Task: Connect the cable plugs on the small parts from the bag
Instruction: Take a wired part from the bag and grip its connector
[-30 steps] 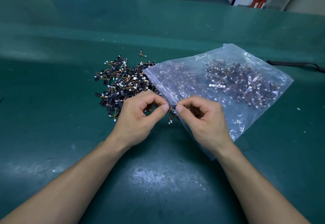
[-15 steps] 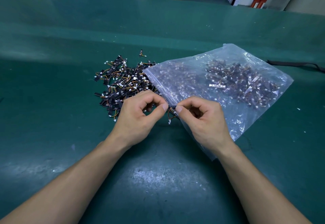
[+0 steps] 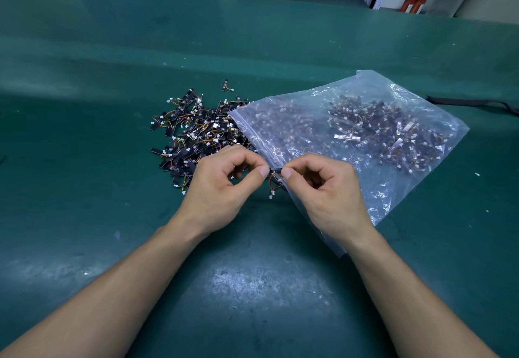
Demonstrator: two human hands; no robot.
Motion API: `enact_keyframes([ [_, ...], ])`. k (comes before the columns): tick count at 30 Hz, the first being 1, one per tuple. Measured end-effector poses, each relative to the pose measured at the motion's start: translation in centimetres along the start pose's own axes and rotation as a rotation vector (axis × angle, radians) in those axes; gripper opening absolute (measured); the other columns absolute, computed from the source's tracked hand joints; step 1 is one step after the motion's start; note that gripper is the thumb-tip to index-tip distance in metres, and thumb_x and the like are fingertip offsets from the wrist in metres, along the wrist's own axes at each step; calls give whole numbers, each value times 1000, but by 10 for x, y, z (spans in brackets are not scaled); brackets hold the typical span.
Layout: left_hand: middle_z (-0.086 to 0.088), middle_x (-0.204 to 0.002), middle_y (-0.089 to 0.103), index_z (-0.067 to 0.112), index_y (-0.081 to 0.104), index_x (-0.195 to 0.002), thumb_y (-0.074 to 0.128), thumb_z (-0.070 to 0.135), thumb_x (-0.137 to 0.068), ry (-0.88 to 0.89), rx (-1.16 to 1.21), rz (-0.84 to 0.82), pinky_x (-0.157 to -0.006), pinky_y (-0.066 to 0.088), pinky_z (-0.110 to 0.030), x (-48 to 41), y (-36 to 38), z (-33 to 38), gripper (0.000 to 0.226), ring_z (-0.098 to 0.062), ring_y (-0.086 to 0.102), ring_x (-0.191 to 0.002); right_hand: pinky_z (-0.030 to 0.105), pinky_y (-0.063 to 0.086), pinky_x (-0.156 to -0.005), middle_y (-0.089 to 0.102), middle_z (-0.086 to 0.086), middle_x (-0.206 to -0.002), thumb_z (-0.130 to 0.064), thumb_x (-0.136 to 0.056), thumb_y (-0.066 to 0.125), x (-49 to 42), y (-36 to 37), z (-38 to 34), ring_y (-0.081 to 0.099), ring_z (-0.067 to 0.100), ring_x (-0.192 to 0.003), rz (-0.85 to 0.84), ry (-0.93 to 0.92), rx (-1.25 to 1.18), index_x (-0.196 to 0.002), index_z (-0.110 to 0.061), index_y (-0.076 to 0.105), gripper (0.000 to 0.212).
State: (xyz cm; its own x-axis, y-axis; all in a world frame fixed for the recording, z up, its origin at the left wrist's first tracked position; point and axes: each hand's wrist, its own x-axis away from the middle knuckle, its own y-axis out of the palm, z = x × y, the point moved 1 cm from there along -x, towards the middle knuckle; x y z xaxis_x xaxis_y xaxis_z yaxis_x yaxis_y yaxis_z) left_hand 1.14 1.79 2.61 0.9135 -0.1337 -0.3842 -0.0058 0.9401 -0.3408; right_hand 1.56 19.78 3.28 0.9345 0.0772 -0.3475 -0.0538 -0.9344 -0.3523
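Over the green counter (image 3: 252, 287), left hand (image 3: 222, 186) and right hand (image 3: 323, 192) pinch both ends of a small black strip part (image 3: 275, 170), likely to connect its dangling white plug (image 3: 271, 196)

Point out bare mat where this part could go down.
Free: green mat left of the loose pile, beyond pile and bag, between the forearms. Crowded: pile meets bag mouth, where left hand and right hand pinch the part.

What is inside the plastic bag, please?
Small black wired parts show through the bag, heaped toward its right end. Any beneath the heap are covered.
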Motion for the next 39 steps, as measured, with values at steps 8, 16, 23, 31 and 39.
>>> enact_keyframes([
  [8, 11, -77, 63, 18, 69, -81, 66, 18, -88, -11, 14, -2, -69, 39, -19, 1, -1, 2, 8, -7, 54, -72, 25, 41, -53, 66, -14, -66, -20, -84, 70, 1, 0, 1, 50, 23, -55, 15, 12, -30, -74, -20, 73, 11],
  [16, 4, -79, 66, 18, 70, -82, 67, 19, -88, 10, 5, -3, -70, 43, -23, 1, 0, 0, 7, -16, 57, -75, 26, 41, -53, 66, -6, -66, -20, -84, 69, 0, 0, 2, 50, 24, -56, 13, -3, -12, -74, -19, 73, 11],
  [23, 11, -78, 65, 21, 69, -82, 67, 19, -88, 6, -1, 13, -69, 41, -22, 0, 0, -2, 7, -10, 56, -73, 29, 43, -53, 68, -10, -68, -22, -85, 71, 1, 0, 2, 52, 23, -56, 4, 15, -24, -76, -22, 75, 10],
  [31, 8, -78, 65, 20, 71, -83, 68, 17, -88, 50, -10, 15, -68, 42, -25, 1, -2, 0, 6, -14, 56, -73, 31, 43, -56, 67, -11, -68, -21, -85, 70, 1, -1, 0, 53, 27, -59, -1, 4, -30, -74, -20, 73, 11],
  [39, 12, -77, 64, 24, 69, -82, 69, 16, -87, 55, -7, 16, -67, 43, -27, 0, -1, 0, 9, -15, 56, -73, 13, 33, -52, 59, -22, -60, -16, -82, 69, 0, 0, 1, 41, 4, -50, 5, -4, -20, -73, -19, 72, 11],
])
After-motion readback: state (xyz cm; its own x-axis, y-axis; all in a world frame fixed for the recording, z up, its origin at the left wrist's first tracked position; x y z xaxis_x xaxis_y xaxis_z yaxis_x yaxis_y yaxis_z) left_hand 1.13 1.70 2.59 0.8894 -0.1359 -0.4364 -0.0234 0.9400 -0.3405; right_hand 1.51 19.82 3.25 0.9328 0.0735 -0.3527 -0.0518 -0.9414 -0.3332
